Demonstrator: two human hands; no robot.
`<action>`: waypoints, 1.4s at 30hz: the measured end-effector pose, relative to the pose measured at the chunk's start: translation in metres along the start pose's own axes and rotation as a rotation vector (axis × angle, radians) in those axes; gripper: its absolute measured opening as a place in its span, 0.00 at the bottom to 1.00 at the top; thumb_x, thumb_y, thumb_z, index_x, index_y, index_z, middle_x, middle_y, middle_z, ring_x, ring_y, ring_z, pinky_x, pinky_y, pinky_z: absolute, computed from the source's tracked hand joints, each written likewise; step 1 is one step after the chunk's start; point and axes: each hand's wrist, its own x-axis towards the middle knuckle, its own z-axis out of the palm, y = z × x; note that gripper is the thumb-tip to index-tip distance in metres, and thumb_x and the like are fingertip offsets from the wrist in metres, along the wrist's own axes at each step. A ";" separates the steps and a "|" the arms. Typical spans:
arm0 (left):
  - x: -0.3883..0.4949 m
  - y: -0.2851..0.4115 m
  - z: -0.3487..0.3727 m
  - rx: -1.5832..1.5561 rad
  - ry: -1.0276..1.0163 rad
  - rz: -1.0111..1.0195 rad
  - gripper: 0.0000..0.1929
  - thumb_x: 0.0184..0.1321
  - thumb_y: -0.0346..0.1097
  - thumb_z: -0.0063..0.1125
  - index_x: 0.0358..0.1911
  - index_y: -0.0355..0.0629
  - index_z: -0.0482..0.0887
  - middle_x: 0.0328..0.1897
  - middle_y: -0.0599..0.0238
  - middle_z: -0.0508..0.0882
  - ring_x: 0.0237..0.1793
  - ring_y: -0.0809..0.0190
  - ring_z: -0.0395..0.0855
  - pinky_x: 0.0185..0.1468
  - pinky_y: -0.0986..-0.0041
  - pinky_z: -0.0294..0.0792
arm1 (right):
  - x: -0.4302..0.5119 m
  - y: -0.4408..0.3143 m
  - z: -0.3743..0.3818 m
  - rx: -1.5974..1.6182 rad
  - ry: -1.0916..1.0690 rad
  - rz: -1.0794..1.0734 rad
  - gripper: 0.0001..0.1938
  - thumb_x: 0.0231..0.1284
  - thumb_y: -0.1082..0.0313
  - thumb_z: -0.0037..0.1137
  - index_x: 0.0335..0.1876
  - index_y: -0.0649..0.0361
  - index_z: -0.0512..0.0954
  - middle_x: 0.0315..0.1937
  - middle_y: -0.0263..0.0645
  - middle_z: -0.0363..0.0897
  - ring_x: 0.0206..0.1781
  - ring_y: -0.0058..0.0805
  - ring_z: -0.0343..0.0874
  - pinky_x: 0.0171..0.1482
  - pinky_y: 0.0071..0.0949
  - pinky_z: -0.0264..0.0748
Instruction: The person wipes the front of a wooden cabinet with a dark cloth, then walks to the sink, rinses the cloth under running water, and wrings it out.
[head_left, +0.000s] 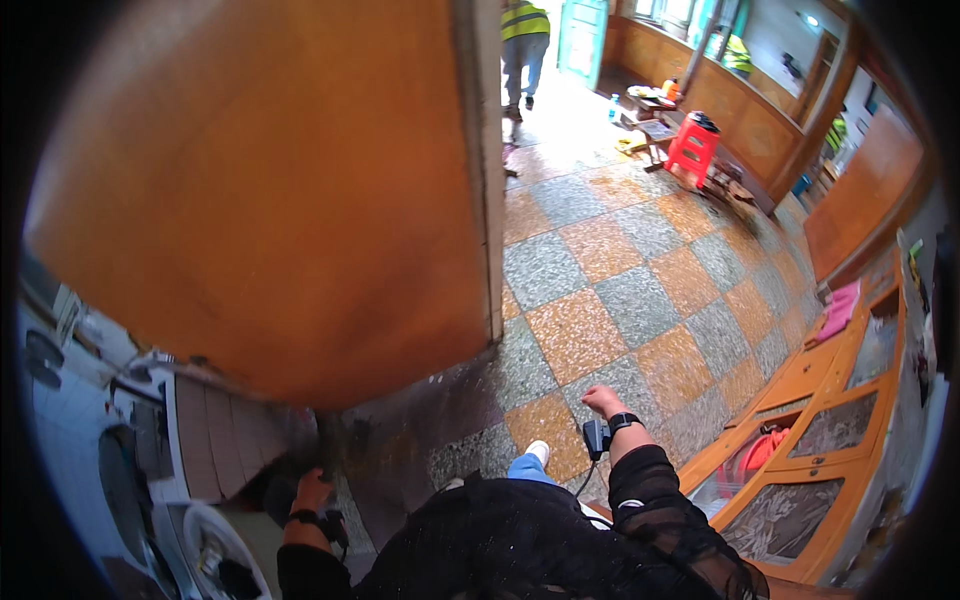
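Note:
My right hand (601, 400) hangs over the checkered terrazzo floor (576, 334), its fingers curled and nothing visible in them. A strap with a small grey device (596, 438) sits on that wrist, and a cable runs from it. At lower left, my left hand (312, 489) is in shadow beside a dark rounded object (280, 498); whether it holds that object is unclear. The left wrist also bears a strapped device (334, 526). A large orange-brown wooden door or panel (300, 202) rises ahead of me, left of the floor opening.
A tiled counter (217, 431) and a white basin (225, 551) stand on my left. A wooden cabinet with glass doors (817, 450) lines the right side. Farther off are a red plastic stool (693, 150), a low table (654, 130) and a person in a yellow vest (525, 45).

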 end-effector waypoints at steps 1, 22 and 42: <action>0.004 -0.014 0.005 0.048 0.041 0.067 0.24 0.44 0.40 0.64 0.47 0.40 0.79 0.43 0.47 0.82 0.48 0.47 0.80 0.51 0.61 0.71 | 0.001 0.004 0.004 -0.052 -0.029 0.021 0.14 0.46 0.51 0.59 0.32 0.52 0.84 0.31 0.39 0.83 0.36 0.33 0.81 0.42 0.29 0.75; -0.188 -0.167 0.089 -0.209 0.054 -0.514 0.20 0.50 0.38 0.56 0.50 0.48 0.79 0.50 0.52 0.80 0.54 0.46 0.75 0.55 0.59 0.69 | 0.035 -0.154 0.014 0.017 -0.420 -0.111 0.07 0.52 0.72 0.50 0.35 0.62 0.77 0.30 0.33 0.76 0.29 0.28 0.77 0.28 0.29 0.77; -0.240 -0.330 0.077 -0.565 0.237 -0.772 0.20 0.47 0.44 0.63 0.45 0.47 0.83 0.42 0.54 0.84 0.46 0.52 0.81 0.53 0.67 0.71 | -0.200 -0.586 0.345 -0.365 -0.958 -0.610 0.13 0.62 0.65 0.50 0.51 0.57 0.73 0.40 0.33 0.77 0.38 0.22 0.77 0.38 0.23 0.75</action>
